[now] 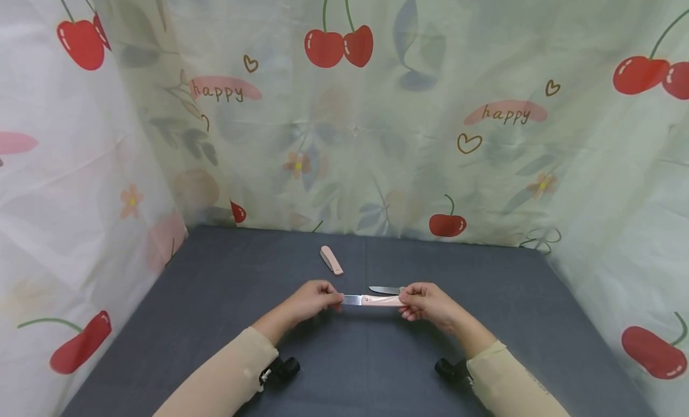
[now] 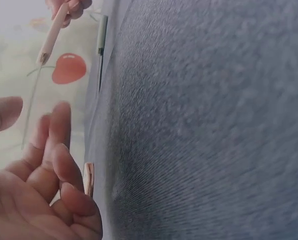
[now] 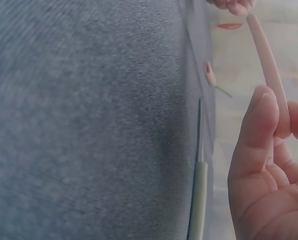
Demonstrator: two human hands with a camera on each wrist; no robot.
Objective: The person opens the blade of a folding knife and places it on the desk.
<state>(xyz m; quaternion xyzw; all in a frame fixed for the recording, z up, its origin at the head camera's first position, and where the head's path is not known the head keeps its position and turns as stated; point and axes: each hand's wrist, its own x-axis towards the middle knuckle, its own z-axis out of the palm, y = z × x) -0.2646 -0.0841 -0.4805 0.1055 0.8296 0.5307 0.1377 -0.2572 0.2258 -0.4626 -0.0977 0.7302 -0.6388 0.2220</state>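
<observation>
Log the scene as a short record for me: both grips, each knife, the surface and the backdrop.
Held knife: pink-handled, blade out, raised above the table
Right grip: pinches the handle's end
Left grip: at the blade's far end; contact unclear
Green-handled knife: on the table, blade out
Other pink-handled knife: on the table, no blade showing
Surface: dark
Backdrop: cherry-print sheet

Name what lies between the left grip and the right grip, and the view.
The open pink knife, blade toward the left grip, handle in the right grip; the head view shows it. The green knife lies beyond.
</observation>
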